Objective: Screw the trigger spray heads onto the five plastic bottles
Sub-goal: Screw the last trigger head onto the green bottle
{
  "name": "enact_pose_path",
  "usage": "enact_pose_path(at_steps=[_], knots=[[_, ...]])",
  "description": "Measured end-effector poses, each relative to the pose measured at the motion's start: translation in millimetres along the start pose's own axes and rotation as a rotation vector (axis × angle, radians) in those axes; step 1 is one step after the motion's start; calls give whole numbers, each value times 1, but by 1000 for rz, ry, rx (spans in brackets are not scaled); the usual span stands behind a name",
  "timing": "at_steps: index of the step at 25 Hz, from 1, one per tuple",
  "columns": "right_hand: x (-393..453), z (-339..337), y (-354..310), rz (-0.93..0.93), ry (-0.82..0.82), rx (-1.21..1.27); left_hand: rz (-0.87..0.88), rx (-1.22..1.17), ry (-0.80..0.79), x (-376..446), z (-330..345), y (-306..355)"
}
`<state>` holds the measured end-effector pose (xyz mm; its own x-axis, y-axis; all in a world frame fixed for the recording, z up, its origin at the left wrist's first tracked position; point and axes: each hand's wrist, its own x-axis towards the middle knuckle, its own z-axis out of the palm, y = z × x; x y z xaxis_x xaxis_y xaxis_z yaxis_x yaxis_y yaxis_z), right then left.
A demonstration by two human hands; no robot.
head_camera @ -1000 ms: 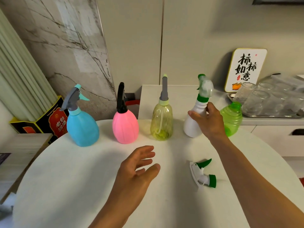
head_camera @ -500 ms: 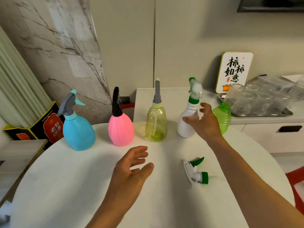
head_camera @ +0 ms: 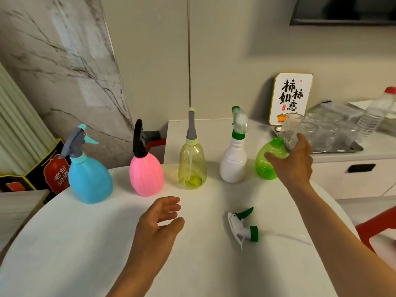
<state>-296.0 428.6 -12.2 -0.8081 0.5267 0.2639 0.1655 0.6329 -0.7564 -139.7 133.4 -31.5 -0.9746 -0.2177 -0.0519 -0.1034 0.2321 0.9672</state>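
Left hand (head_camera: pixel 159 224): nearest to us, hovering low over the white round table (head_camera: pixel 85 254), palm turned inward, fingers loosely spread, nothing in it.
Loose spray head (head_camera: pixel 243 227): flat on the table just right of that hand, white body, green trigger and green collar, its thin clear tube trailing off to the right.
Right hand (head_camera: pixel 293 161): arm stretched far across the table, fingers straight and apart, right up against the green bottle (head_camera: pixel 267 161); I cannot tell whether it touches, and it is not curled round it.
Green bottle: far right of the row, upright, neck bare, the only one with no head.
White bottle (head_camera: pixel 233 161): just left of the green one, head with a green collar on top, blurred.
Yellow bottle (head_camera: pixel 192 166): middle of the row, see-through, grey head fitted.
Pink bottle (head_camera: pixel 146 174): next along, black head on.
Blue bottle (head_camera: pixel 90 181): left end, grey head with a pale turquoise trigger.
Counter behind: a metal tray (head_camera: pixel 353 147) of clear glasses, a water bottle (head_camera: pixel 374 114) with a red cap, and a framed sign (head_camera: pixel 290 98) leaning on the wall.
Far left: a dark box (head_camera: pixel 42 174) with red panels beside the table.
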Motion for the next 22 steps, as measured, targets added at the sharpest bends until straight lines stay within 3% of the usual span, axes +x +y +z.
enact_pose_path(at_steps=[8,22], knots=[[7,23,22,2,-123,173,25,3,-23,8,6,-1],[15,14,24,132,-76,233,33,14,-39,3,6,0]])
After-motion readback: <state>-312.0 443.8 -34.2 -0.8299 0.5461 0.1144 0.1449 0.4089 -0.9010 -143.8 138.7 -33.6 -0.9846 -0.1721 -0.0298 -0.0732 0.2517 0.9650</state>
